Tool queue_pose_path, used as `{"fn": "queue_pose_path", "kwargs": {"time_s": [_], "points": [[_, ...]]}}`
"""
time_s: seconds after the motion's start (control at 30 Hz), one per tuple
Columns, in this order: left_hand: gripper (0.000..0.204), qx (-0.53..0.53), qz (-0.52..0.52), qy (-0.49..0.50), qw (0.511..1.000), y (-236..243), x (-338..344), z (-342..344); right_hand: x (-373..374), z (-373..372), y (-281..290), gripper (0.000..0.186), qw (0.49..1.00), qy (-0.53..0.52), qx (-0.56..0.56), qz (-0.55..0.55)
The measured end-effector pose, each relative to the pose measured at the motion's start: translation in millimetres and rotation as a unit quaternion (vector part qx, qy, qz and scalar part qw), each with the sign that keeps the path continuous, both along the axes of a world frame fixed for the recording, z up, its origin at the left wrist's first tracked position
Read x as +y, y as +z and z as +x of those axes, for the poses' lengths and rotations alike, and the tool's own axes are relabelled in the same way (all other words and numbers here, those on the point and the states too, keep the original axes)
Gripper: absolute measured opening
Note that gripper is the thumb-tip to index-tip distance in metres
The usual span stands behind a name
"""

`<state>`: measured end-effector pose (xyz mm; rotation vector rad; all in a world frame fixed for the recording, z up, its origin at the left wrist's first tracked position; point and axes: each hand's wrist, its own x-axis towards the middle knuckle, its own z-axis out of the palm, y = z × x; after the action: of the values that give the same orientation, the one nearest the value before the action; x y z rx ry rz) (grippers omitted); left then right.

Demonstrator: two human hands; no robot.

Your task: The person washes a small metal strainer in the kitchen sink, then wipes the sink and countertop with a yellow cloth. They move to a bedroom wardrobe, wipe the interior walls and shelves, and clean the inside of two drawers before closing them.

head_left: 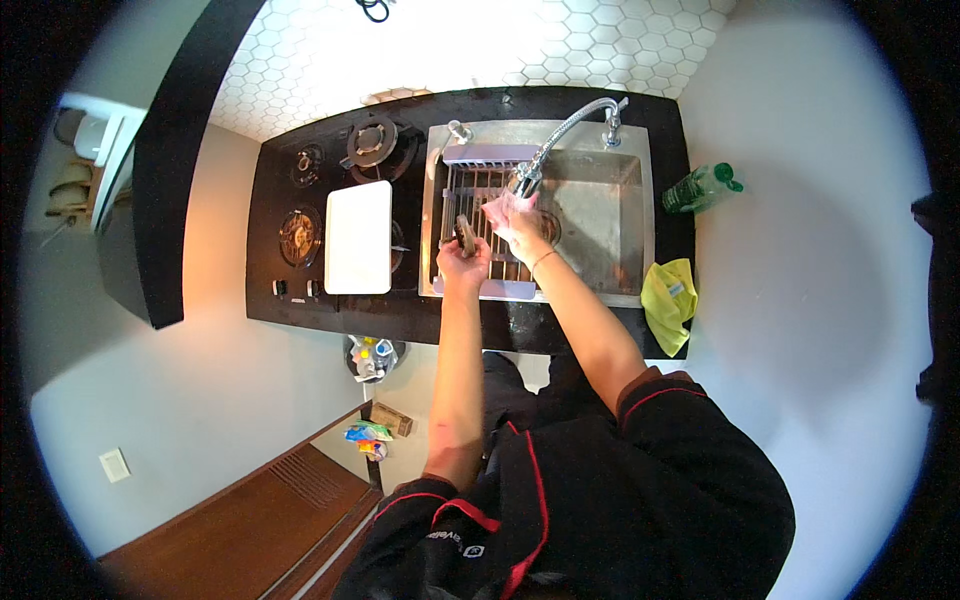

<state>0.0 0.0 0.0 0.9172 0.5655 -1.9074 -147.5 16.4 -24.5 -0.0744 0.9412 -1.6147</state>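
My left hand (463, 265) is closed, palm up, around a small, dark brown, elongated thing (464, 234). Its kind is too small to make out. Just to the right and a little farther off, my right hand (524, 236) grips a pale pink, soft-looking piece (506, 207), perhaps a cloth. That piece is right below the head of the flexible metal faucet (527, 178). Both hands are over the rack (490, 289) with metal bars and lilac ends, set across the left part of the steel sink (606, 215).
Left of the sink, a white tray (358, 238) lies on the black gas stove (268, 215). A green bottle (690, 188) and a yellow cloth (669, 305) sit at the counter's right end. Below the counter, left of my legs, stands a bin (374, 360) with rubbish.
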Motion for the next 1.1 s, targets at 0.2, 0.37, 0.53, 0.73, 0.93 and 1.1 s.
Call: {"fn": "queue_pose_path", "kwargs": {"time_s": [0.2,0.37,0.53,0.73,0.93,1.1], "points": [[0.043,0.061,-0.032,0.012,0.998,23,20,-4,-16,2,29,0.025,0.993,-0.037,0.039,0.101],[0.039,0.013,0.034,0.013,0.999,42,28,-20,-13,-12,22,0.038,0.972,0.044,0.157,0.172],[0.034,-0.023,0.043,0.004,0.999,64,32,-33,4,-25,21,0.039,0.984,0.103,0.143,0.017],[0.043,-0.067,0.072,-0.012,0.995,77,34,-46,-2,-27,43,0.029,0.968,0.108,0.216,0.075],[0.039,-0.070,0.018,-0.065,0.995,72,36,-41,-16,-26,22,0.020,0.939,0.069,0.324,0.089],[0.037,-0.078,-0.006,-0.106,0.991,72,36,-39,-14,-28,24,0.020,0.972,0.109,0.207,0.006]]}}
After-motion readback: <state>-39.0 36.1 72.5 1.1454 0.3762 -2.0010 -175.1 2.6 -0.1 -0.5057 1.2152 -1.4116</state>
